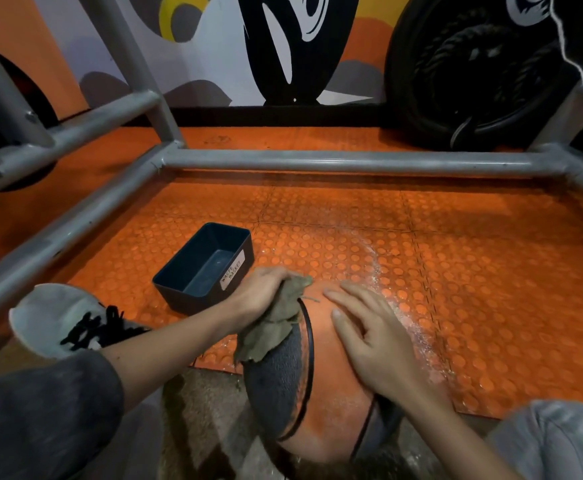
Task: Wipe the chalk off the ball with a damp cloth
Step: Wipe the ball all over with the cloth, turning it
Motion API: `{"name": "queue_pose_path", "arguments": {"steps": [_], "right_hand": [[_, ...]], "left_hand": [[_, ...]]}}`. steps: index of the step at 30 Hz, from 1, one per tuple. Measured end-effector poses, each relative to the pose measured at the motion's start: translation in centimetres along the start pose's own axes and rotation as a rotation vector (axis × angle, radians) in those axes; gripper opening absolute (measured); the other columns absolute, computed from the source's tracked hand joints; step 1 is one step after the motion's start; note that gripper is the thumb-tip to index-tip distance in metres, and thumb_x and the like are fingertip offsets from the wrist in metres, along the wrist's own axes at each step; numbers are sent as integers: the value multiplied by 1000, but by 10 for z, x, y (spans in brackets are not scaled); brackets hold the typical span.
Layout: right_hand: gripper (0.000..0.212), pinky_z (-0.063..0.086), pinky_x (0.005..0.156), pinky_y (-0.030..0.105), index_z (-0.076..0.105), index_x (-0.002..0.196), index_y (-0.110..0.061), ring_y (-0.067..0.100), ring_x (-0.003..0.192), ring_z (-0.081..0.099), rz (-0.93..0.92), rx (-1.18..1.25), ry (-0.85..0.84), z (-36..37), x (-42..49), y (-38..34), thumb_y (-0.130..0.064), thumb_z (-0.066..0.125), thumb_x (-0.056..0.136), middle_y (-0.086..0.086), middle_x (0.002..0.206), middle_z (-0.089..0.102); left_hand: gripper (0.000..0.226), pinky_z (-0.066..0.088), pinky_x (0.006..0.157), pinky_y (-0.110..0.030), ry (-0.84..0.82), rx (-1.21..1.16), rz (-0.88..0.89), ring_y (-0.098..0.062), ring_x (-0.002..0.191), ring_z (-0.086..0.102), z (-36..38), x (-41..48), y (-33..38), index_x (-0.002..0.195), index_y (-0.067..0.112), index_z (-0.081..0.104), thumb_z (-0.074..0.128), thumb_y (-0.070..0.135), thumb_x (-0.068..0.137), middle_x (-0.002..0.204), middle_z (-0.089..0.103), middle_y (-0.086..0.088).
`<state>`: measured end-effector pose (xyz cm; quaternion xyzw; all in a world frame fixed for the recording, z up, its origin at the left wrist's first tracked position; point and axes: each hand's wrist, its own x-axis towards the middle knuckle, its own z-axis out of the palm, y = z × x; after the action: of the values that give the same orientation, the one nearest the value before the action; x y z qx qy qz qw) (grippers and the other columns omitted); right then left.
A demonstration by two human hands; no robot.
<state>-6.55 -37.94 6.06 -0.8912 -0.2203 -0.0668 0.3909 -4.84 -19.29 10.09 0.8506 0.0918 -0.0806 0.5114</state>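
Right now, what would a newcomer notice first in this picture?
An orange and grey ball fills the lower centre, with the left hand gripping an olive cloth on it and the right hand laid flat on top. Left of it a dark bin sits on the orange studded floor, and a streak of white chalk dust curves to its right.

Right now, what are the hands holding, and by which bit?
The left hand grips the cloth by its bunched top end, against the ball. The right hand holds nothing; it rests flat on the ball.
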Motion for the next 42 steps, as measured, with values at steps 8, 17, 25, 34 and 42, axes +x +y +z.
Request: {"name": "queue_pose_path", "arguments": {"steps": [8,17,25,34,42], "right_hand": [[45,22,115,43,42,141,-27,11,137,31,137,-18,-164,-9,23,8,-35,25,100,-7,146,40],[36,24,103,20,51,133,-33,-4,127,32,123,49,-97,-10,13,6,-32,39,100,-18,137,45],[37,33,109,35,53,133,-24,8,131,40,156,66,-35,-3,10,8,-30,38,99,-11,140,48],[34,26,105,21,57,125,-39,-8,124,36,89,135,-3,-9,-13,7,-39,42,95,-33,126,43],[49,33,107,26,57,129,-29,1,126,42,147,172,27,-9,-11,11,-43,38,86,-22,129,49]], "left_hand": [[22,31,96,-22,57,347,632,-10,110,46,22,-24,-6,105,26,70,53,32,91,109,57,15],[11,48,91,-31,170,7,287,-13,97,62,15,-5,-13,95,26,68,68,26,84,98,67,2],[13,38,85,-17,132,253,447,-5,89,55,30,-21,16,95,19,72,66,15,85,88,60,13],[8,50,83,-29,153,22,-18,-15,81,62,8,10,-14,85,9,72,64,10,87,81,69,-3],[10,45,79,-15,72,237,362,-4,88,60,35,-13,25,92,17,72,65,15,86,92,66,7]]}}
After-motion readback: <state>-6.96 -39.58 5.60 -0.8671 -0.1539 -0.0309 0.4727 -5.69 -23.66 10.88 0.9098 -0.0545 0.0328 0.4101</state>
